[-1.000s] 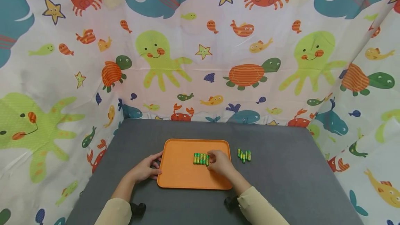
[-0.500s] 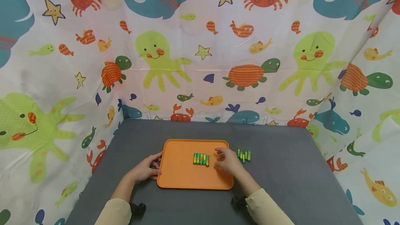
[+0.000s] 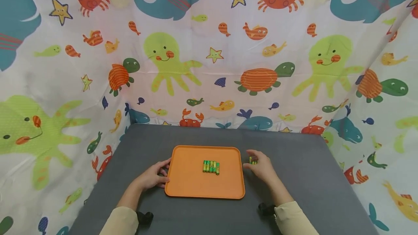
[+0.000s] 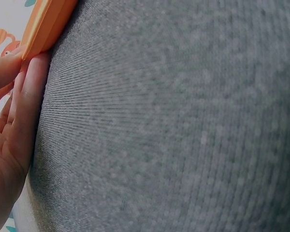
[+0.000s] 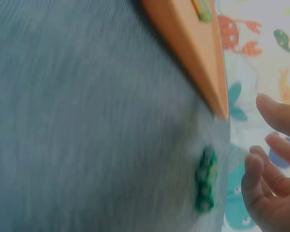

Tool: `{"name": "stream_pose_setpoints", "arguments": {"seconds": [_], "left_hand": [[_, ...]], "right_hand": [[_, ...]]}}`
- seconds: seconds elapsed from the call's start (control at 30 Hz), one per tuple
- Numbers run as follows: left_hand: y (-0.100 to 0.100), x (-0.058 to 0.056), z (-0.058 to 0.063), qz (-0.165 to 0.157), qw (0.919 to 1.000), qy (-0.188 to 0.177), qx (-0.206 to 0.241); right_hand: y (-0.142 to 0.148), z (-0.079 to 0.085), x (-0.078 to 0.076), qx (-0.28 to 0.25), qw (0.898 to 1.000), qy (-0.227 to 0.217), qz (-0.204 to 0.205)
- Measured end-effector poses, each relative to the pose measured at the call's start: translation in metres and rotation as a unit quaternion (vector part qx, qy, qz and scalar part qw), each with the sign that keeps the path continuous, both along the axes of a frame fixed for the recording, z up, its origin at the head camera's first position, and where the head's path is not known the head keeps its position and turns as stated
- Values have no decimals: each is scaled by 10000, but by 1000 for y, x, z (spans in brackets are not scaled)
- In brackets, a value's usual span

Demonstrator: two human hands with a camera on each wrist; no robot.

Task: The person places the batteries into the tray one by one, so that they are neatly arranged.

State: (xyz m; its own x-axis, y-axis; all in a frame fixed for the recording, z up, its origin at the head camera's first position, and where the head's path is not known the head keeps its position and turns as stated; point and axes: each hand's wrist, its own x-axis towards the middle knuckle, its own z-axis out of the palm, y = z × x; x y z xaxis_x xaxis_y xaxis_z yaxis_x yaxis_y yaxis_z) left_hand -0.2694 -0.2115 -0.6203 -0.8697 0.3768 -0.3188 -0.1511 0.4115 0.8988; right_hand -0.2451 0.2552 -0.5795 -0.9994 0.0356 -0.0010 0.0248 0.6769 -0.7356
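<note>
An orange tray (image 3: pixel 192 188) lies on the grey table, and a row of several green-and-yellow batteries (image 3: pixel 211 167) sits side by side on it. My left hand (image 3: pixel 151 177) holds the tray's left edge; the left wrist view has the thumb and fingers (image 4: pixel 33 82) pinching its rim. Just right of the tray, my right hand (image 3: pixel 263 167) hovers with spread fingers over a small group of loose batteries (image 3: pixel 253 160), partly covering them. In the right wrist view these batteries (image 5: pixel 206 181) are blurred and apart from the fingertips, with nothing in the hand.
The grey table (image 3: pixel 294 177) runs back to a white curtain (image 3: pixel 209 93) printed with sea animals, which also hangs at both sides. Black straps with a camera mount (image 3: pixel 144 218) sit at the wrists.
My right hand has left the battery at the right end of the row and moved right, off the tray to the loose batteries. The left hand stays at the tray's edge.
</note>
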Motion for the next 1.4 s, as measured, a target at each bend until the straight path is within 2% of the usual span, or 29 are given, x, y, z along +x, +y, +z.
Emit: {"name": "stream_pose_setpoints", "arguments": {"seconds": [0.2,0.43,0.63,0.9,1.4], "left_hand": [[0,0,-2,91,10000,-33,-4],[-1,2,1,172,9998,-46,-51],[-3,4,-1,109,9999,25,-50],[-3,5,-3,29,10000,-4,-8],[0,3,0,111,9999,4,-21]], "right_hand": [[32,-3,1,471,9989,35,-43],[56,-8,4,748,9969,-244,72],[60,-18,4,763,9955,-534,185],[61,-22,5,770,9958,-491,-13],[64,-30,5,911,9955,-271,45]]}}
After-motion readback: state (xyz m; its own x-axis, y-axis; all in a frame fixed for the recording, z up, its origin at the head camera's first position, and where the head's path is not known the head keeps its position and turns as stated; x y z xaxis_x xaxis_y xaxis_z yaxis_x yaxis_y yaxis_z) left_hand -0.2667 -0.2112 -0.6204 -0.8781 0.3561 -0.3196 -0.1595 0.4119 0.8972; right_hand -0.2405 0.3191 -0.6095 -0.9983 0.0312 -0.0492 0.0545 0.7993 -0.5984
